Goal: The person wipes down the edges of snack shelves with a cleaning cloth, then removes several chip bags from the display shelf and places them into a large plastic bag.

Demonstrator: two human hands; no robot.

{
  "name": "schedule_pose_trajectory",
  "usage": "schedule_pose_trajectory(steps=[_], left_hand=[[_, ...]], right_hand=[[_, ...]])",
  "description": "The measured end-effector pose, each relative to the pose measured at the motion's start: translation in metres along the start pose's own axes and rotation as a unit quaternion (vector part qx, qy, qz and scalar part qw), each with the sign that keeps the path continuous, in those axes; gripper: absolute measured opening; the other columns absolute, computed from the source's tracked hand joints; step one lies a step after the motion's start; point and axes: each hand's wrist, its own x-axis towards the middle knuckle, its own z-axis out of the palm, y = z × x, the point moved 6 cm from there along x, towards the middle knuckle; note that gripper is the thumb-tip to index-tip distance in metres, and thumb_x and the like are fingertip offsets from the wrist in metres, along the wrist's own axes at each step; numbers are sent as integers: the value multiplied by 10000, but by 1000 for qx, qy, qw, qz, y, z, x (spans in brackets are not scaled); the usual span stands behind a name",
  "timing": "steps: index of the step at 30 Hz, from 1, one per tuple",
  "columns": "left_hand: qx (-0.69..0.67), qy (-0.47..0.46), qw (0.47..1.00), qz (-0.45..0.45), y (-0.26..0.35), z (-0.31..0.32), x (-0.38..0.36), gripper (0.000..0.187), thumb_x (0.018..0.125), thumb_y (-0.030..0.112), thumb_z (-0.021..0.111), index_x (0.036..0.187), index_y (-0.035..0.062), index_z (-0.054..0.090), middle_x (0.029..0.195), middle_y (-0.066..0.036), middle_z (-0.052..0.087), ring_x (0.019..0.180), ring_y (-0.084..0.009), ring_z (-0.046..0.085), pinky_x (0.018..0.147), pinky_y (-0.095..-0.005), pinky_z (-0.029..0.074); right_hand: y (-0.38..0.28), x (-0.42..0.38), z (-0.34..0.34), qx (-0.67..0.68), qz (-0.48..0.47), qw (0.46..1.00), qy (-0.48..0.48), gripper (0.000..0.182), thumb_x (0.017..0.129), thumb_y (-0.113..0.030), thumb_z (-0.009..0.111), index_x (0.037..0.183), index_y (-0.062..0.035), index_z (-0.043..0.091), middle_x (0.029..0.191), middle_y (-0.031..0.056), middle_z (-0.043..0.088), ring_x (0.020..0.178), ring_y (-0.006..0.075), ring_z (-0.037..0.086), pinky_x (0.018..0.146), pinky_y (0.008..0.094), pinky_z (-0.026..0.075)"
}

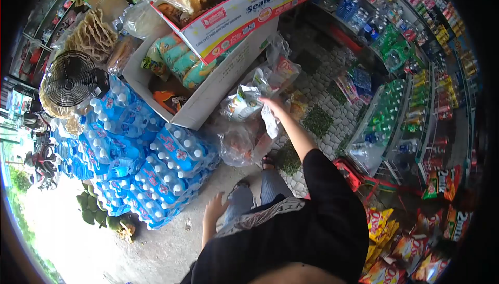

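Note:
My right hand (274,108) reaches forward, closed on a crumpled white cloth or tissue (270,121) that hangs below the fingers. Just left of it and touching or nearly touching the fingertips is a shiny silver and green snack packet (244,102). Clear plastic bags (236,143) are bunched beneath and beside that packet. My left hand (214,208) hangs low near my left leg, fingers apart, with nothing in it.
Shrink-wrapped blue water bottles (150,180) are stacked at left, with a black fan (73,78) above them. A white carton (200,104) holds green packs under a printed box (234,24). Drink shelves (384,123) stand right; yellow snack bags (380,224) lie lower right.

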Motion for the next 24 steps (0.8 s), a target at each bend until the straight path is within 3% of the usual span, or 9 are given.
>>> schedule_pose_trajectory(steps=[3,6,7,8,10,12,14,20,24], left_hand=[[-51,16,998,-36,-23,32,-26,480,691,404,510,1051,100,415,965,-180,499,902,-329,469,748,-422,366],[-104,0,988,-118,-29,43,-58,463,697,400,506,1042,101,426,924,-188,522,870,-334,492,724,-396,389],[-134,7,980,-148,-41,55,-67,453,702,390,503,1030,86,433,931,-192,521,860,-335,501,709,-382,400],[-138,10,978,-153,-49,64,-73,453,702,390,503,1030,86,433,931,-192,521,860,-335,501,709,-382,400],[-135,-20,971,-199,-66,82,-83,455,707,375,501,1036,71,427,941,-197,517,868,-334,499,716,-383,398],[-157,-12,965,-212,-82,101,-89,461,703,361,511,1041,61,423,933,-200,519,859,-332,506,715,-372,402],[-264,-14,948,-179,-101,125,-87,446,707,343,515,1037,58,426,915,-200,526,838,-328,517,695,-359,413],[-294,-55,946,-125,-138,141,-66,421,714,332,523,1021,58,434,845,-174,554,785,-301,540,645,-354,424],[-121,181,976,-8,-66,-10,-57,314,716,268,523,954,66,488,827,-144,547,773,-281,532,641,-341,414]], right_hand=[[-15,67,-39,-197,-99,946,237,891,528,-428,666,1131,98,273,1106,283,361,1074,309,332,914,311,240],[-26,75,-31,-253,60,945,201,761,538,-287,697,1092,63,311,986,206,448,768,207,521,655,304,427],[-62,39,-9,-233,161,958,36,739,568,-335,658,1102,38,308,970,224,459,717,244,541,593,336,440],[-41,46,-3,-236,161,958,29,739,568,-335,658,1102,38,308,970,224,459,717,244,541,593,336,440],[-4,75,-12,-376,-13,898,229,573,633,-340,590,1025,36,407,816,185,541,692,268,550,594,344,432],[20,81,-8,-381,-36,892,241,400,686,-300,501,891,43,506,743,165,563,721,286,550,611,348,427],[38,71,-1,-313,35,937,151,307,691,-248,456,781,29,554,760,159,562,738,274,541,631,328,418],[-23,-29,82,-100,-156,980,-72,141,688,-125,491,705,-2,557,621,42,542,542,109,475,488,262,366],[-60,-198,151,-284,-144,916,-243,209,677,-242,516,658,-38,554,561,100,535,535,187,531,507,303,391]])
